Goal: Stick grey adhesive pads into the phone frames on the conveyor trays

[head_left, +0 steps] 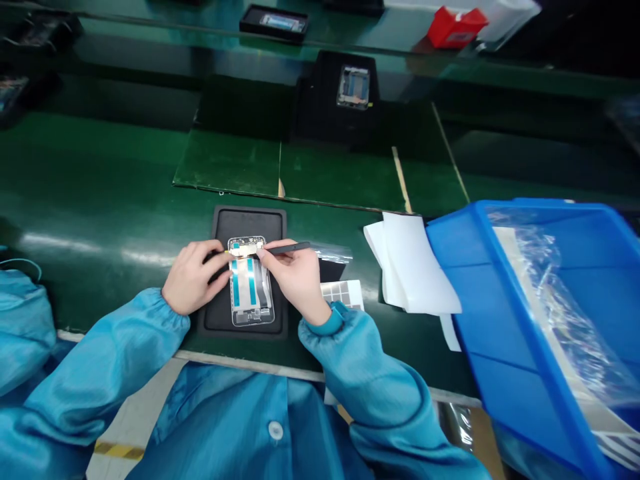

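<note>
A phone frame (251,283) with blue and white strips lies in a black tray (245,227) on the green bench. My left hand (193,277) rests on the tray's left side, fingers curled, fingertips pressing a small gold part (244,249) at the frame's top end. My right hand (296,275) is closed on dark tweezers (287,248), whose tip meets the same gold part. Both wrists wear blue sleeves.
A blue bin (505,293) holding plastic-wrapped sheets stands at the right. White paper sheets (410,263) and a grid-marked sticker sheet (343,292) lie beside my right hand. Farther back sit a second phone frame on a black tray (353,87), another black tray (274,21) and a red box (453,27).
</note>
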The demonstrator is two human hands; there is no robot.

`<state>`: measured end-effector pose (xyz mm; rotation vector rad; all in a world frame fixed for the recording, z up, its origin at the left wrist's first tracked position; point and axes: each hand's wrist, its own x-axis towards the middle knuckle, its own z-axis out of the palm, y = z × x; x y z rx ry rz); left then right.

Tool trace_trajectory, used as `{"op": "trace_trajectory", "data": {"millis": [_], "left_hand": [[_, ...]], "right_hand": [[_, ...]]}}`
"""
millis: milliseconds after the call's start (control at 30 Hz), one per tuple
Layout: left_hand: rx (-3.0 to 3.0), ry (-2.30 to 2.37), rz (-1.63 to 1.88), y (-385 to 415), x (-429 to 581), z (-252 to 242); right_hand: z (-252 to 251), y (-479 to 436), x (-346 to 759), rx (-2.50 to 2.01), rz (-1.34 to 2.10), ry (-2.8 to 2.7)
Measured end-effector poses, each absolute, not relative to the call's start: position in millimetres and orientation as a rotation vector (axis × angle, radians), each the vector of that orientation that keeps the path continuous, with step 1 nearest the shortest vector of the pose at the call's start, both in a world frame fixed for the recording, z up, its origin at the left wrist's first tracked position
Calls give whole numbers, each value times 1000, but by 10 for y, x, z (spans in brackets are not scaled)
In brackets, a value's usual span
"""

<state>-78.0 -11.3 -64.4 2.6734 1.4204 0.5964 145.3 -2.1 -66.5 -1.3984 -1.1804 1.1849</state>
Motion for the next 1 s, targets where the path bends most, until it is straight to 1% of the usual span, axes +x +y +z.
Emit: {"op": "trace_trajectory", "data": {"millis": [100,267,400,500,633,700,767,833,900,967,1000], "left_hand": [[2433,1751,570,-138,-774,-676],[2254,1941,199,-130,-834,-528],[2192,2132,-106,-47,-1140,-282],[2124,2303,-330,69,-1493,-154],[2003,2612,-584,220,-1735,-76],[2126,2705,-511,252,-1602,-52],[2378,2575,-242,237,-1280,-40],[2568,2168,78,177,-824,-58],[2535,1759,298,80,-319,-115],[2430,1522,343,-32,149,-206],[2381,1456,310,-87,349,-258]], "right_hand": [[-568,-9,1445,-1342,1227,-1126],[-182,-83,1616,-1206,1256,-1046],[89,-219,2028,-1209,1095,-1015],[98,-285,2420,-1234,955,-975],[-126,-295,2812,-1247,908,-905],[-273,-286,2898,-1234,948,-869],[-408,-283,2914,-1207,993,-845],[-518,-286,2887,-1189,1017,-831],[-601,-287,2848,-1187,1011,-817],[-668,-277,2822,-1182,992,-793],[-697,-267,2817,-1175,979,-776]]}}
